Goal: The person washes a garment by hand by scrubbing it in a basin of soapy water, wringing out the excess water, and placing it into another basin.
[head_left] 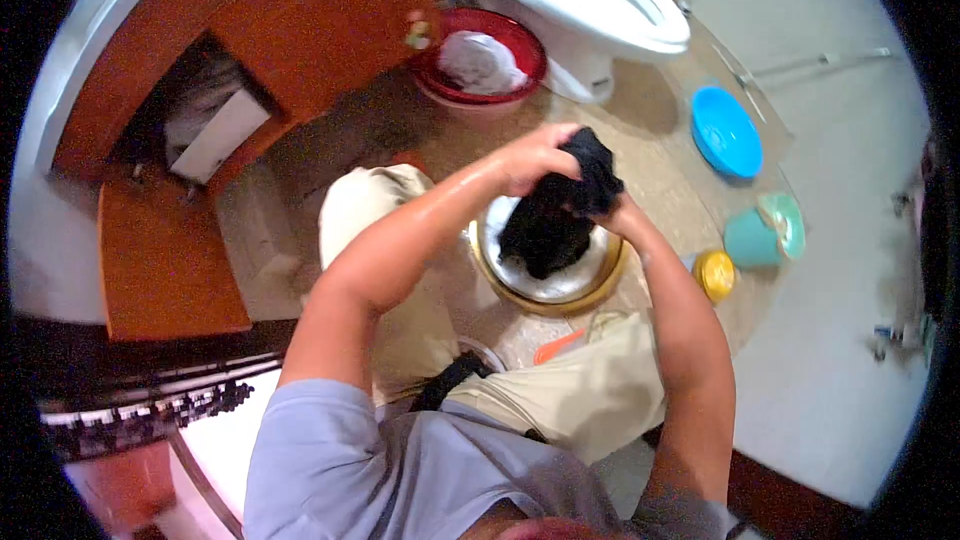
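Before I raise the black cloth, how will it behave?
The black cloth is probably floppy, bunched in the left hand and right hand above the basin. The left forearm shines as if wet, so the cloth may be heavy, slippery.

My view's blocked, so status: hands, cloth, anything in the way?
Left hand and right hand both gripping black cloth. Cloth bunched up top, lower part over basin. No obstruction seen between them.

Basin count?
3: red basin by the toilet, blue basin at right near the wall, metal basin under the black cloth. Others may be hidden behind the legs.
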Tool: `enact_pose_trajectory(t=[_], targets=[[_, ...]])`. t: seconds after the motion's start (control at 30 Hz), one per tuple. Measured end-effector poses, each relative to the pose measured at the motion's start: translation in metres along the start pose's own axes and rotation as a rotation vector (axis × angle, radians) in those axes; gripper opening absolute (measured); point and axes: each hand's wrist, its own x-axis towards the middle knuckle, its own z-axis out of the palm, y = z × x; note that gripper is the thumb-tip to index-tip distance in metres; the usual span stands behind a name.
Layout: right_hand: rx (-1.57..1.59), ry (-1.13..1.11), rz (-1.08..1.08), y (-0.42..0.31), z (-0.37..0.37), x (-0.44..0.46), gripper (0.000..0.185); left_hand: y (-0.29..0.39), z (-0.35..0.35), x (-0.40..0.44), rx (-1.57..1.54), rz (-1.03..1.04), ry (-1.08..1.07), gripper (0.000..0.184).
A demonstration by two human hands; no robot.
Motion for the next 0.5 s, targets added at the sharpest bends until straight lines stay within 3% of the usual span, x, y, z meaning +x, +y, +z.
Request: enact_pose_trajectory(t=[0.1, 0.17, 0.2, 0.23, 0.27, 0.3, 0.37, 0.4, 0.5], targets=[[-0.186, 0.101, -0.019, -0.009, -0.007, -0.010, 0.048, 0.003, -0.003, -0.001, 0.083, 0.008, 0.017, 0.038], [0.003, 0.168, -0.183, -0.015, -0.010, -0.013, 0.049, 0.003, -0.007, -0.002, 0.143, 0.008, 0.084, 0.035], [0.143, 0.241, -0.003, -0.013, -0.006, -0.011, 0.046, 0.004, -0.010, -0.004, 0.253, 0.043, 0.134, 0.036], [0.156, 0.280, 0.028, -0.011, -0.008, -0.012, 0.043, 0.002, -0.008, -0.006, 0.303, 0.103, 0.195, 0.039], [0.199, 0.271, -0.079, -0.012, -0.011, -0.013, 0.043, -0.004, -0.010, -0.005, 0.353, 0.114, 0.264, 0.044], [0.244, 0.315, 0.042, -0.008, -0.015, -0.011, 0.043, -0.014, -0.013, -0.002, 0.399, 0.123, 0.332, 0.049], [0.322, 0.342, -0.014, -0.034, -0.012, -0.018, 0.038, -0.036, -0.023, 0.003, 0.644, 0.189, 0.382, 0.068], [0.328, 0.325, 0.033, -0.039, -0.011, -0.019, 0.034, -0.039, -0.025, 0.002, 0.644, 0.093, 0.333, 0.088], [0.251, 0.287, 0.120, -0.045, -0.007, -0.018, 0.026, -0.049, -0.032, 0.002, 0.925, 0.293, 0.159, 0.111]])
